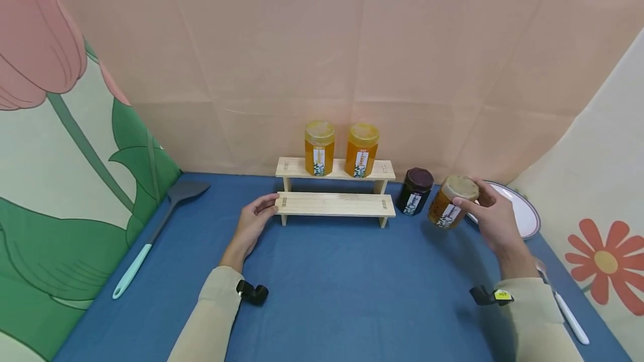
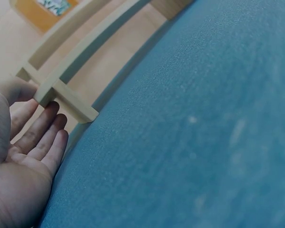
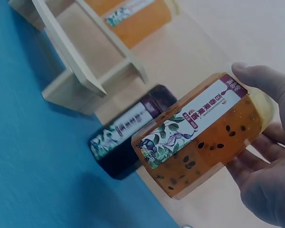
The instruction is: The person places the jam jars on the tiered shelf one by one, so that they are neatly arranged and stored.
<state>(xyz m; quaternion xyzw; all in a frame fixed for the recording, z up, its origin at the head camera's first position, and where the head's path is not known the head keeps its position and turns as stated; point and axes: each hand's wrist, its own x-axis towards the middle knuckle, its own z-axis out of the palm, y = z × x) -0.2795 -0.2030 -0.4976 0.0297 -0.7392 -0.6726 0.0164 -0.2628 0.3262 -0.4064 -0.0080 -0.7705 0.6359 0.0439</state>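
My right hand (image 1: 495, 217) grips a jar of amber passion fruit jam (image 3: 194, 137) with dark seeds near its pale lid, holding it tilted above the cloth. Close to its left stands a dark jar (image 1: 415, 191) with a white label. On the left, my left hand (image 1: 251, 228) pinches the end of the lower step of a two-step wooden rack (image 1: 334, 204), thumb on top. Two orange-yellow jars stand on the upper step, one on the left (image 1: 319, 149) and one on the right (image 1: 361, 151).
A white plate (image 1: 525, 214) lies behind my right hand. At the right edge is a white-handled utensil (image 1: 571, 317), partly covered by my sleeve. A grey spatula (image 1: 166, 219) with a mint handle lies far left on the blue cloth (image 1: 352, 295). Fabric walls enclose the back and sides.
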